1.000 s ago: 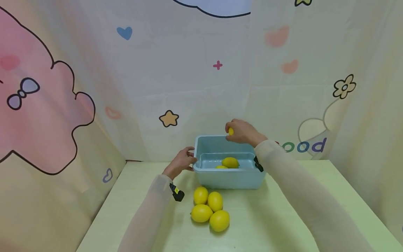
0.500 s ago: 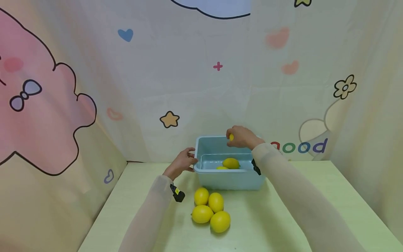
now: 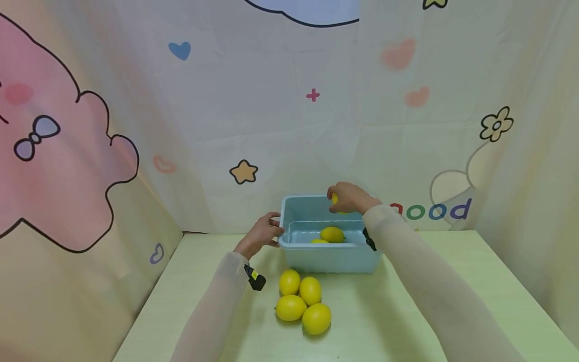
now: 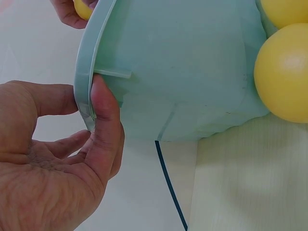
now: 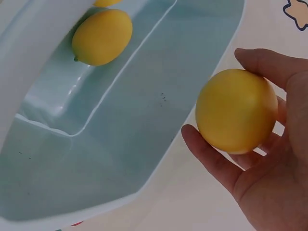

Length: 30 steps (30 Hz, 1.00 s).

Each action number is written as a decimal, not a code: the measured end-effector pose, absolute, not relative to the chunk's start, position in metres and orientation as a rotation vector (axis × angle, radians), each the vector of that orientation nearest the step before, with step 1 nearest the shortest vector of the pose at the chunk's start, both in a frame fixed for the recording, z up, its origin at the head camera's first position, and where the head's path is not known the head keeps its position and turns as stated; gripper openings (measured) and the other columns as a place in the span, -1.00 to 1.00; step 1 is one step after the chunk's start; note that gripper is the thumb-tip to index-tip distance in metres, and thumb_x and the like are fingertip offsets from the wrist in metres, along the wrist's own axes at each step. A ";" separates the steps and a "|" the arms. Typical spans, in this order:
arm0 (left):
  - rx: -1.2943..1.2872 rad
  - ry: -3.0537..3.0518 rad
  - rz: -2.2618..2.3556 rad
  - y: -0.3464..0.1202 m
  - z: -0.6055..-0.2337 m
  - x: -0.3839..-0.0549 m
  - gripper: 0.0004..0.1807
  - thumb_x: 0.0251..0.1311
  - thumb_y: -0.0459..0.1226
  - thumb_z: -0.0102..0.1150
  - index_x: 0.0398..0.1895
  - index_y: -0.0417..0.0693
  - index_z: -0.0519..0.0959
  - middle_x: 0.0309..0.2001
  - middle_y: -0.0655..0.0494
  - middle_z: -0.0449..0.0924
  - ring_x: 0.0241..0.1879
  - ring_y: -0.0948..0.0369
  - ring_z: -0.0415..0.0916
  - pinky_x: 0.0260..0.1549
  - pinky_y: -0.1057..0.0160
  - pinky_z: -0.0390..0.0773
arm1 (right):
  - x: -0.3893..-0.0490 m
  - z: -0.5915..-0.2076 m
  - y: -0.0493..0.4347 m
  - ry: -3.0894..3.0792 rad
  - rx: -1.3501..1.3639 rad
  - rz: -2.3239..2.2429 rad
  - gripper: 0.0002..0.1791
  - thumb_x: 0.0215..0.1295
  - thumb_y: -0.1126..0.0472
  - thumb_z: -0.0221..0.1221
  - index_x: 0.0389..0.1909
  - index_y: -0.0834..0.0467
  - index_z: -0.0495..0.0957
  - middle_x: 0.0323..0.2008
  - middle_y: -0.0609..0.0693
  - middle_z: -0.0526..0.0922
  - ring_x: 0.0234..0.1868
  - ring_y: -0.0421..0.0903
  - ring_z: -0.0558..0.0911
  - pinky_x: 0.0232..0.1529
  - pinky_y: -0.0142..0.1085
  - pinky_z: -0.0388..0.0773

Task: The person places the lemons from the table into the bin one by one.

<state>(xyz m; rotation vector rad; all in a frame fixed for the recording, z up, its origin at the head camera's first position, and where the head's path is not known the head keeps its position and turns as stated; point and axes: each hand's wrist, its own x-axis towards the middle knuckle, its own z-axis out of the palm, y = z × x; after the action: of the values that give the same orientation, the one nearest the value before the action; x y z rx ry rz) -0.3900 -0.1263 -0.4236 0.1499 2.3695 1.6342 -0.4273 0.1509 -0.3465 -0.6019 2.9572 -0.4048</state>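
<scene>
My right hand (image 3: pixel 350 197) holds a yellow lemon (image 5: pixel 236 110) high by the back rim of a light blue plastic bin (image 3: pixel 332 259). In the right wrist view its thumb and fingers curl around the fruit's sides. My left hand (image 3: pixel 261 235) grips the bin's left rim, thumb on one side and fingers on the other, as the left wrist view shows. Inside the bin lie a lemon (image 3: pixel 332 234) and part of a second lemon (image 3: pixel 319 241), mostly hidden by the front wall.
Several lemons (image 3: pixel 291 307) sit clustered on the pale green tabletop (image 3: pixel 384 322) before the bin. A printed curtain (image 3: pixel 289 125) hangs close behind the bin and along both sides. Each wrist wears a small black camera (image 3: pixel 255 278).
My right hand has come down a little with the lemon and shifted slightly right in the last half second. The left hand keeps its grip on the rim.
</scene>
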 end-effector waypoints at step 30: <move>0.168 2.347 1.646 -0.126 -0.426 -0.392 -0.36 0.30 -0.35 0.13 0.43 -0.10 0.19 0.24 -0.26 0.39 0.12 -0.19 0.50 -0.19 0.12 0.72 | -0.403 -0.348 0.207 3.097 -0.680 -0.476 -0.50 0.29 0.14 0.18 0.22 0.24 0.48 0.19 0.25 0.54 0.16 0.22 0.53 0.21 0.15 0.49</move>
<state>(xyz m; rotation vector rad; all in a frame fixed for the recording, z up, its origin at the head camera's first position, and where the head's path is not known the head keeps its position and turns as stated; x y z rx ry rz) -0.3918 -0.1264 -0.4256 0.1677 2.3475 1.6462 -0.4035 0.2074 -0.3480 -0.6796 3.0968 -0.4762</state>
